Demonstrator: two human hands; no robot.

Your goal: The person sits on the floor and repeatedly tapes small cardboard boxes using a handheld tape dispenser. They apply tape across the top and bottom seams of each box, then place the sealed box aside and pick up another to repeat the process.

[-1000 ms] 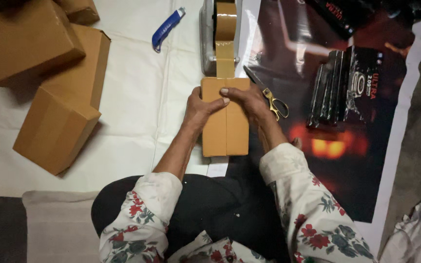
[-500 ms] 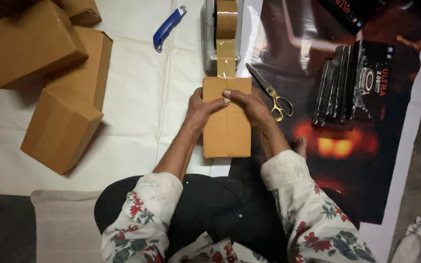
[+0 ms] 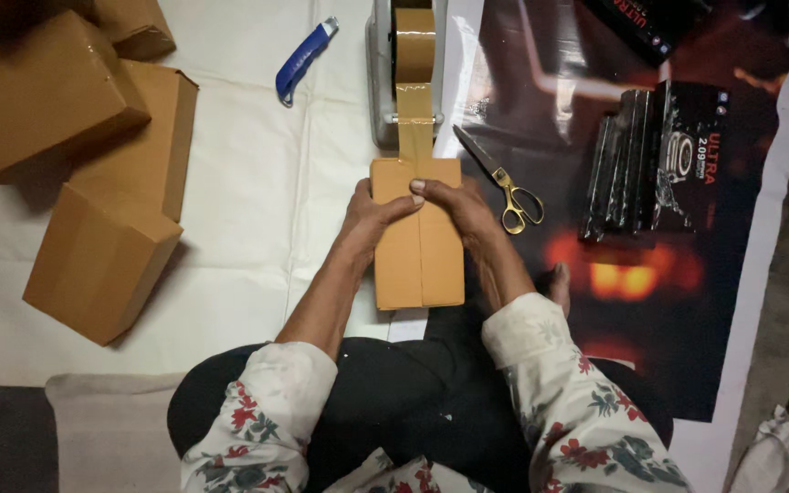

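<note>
We find the taping step in hand: left hand (image 3: 369, 212) and right hand (image 3: 457, 208) both clasp the cardboard box (image 3: 417, 246), near the white sheet's (image 3: 248, 183) right edge, brown tape (image 3: 415, 114) drawn onto its far end. Next calls for pressing and cutting.

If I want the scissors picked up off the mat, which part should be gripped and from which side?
Probably by the gold handles, coming from the right hand side. The scissors lie flat and closed, blades pointing up-left toward the tape dispenser, loops nearest the person. Nothing lies on the loops, and the blade tip ends close by the dispenser.
</note>
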